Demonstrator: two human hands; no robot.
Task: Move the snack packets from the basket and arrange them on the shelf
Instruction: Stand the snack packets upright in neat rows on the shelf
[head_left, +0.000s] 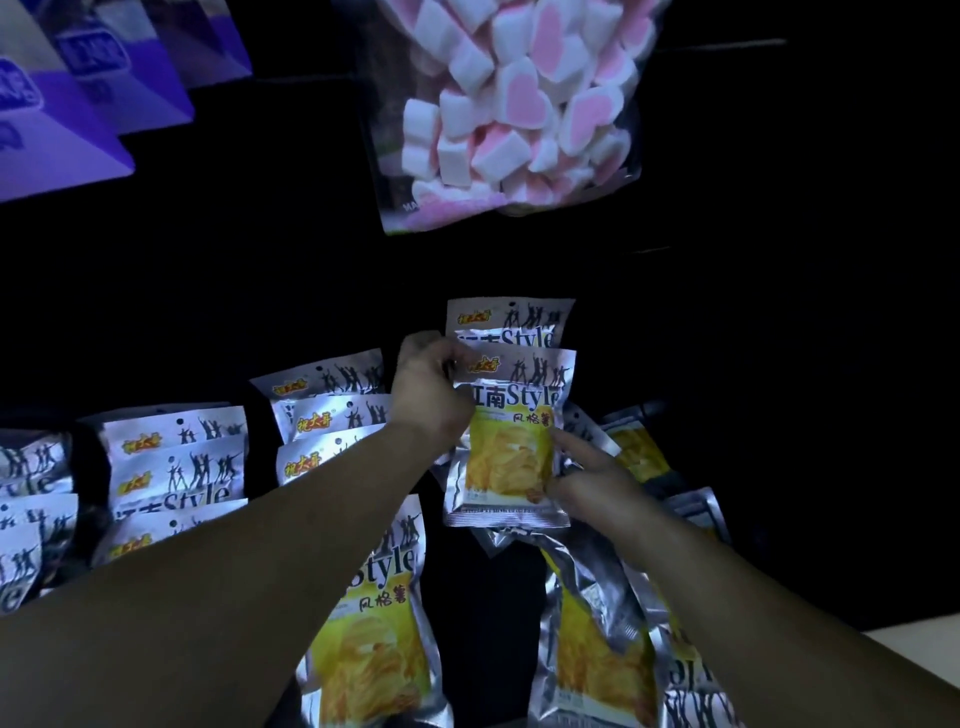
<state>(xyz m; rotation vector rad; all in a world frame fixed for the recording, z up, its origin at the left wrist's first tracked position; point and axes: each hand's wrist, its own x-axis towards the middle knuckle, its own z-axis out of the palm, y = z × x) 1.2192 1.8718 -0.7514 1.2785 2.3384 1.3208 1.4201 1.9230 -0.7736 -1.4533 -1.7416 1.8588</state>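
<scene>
A silver and yellow snack packet (511, 441) stands upright at the middle of the dark shelf. My left hand (428, 395) grips its upper left edge. My right hand (592, 480) touches its lower right side with fingers spread. Another packet of the same kind (511, 319) stands just behind it. Rows of like packets (176, 467) fill the shelf to the left, and a second stack (332, 410) sits beside my left wrist. More packets (371, 623) lie loose below my arms; the basket itself is too dark to make out.
A clear bag of pink and white heart marshmallows (514, 104) hangs above the shelf. Purple boxes (78, 104) stand at the upper left. Loose packets (597, 649) lie at the lower right, and a pale surface (914, 654) shows at the right edge.
</scene>
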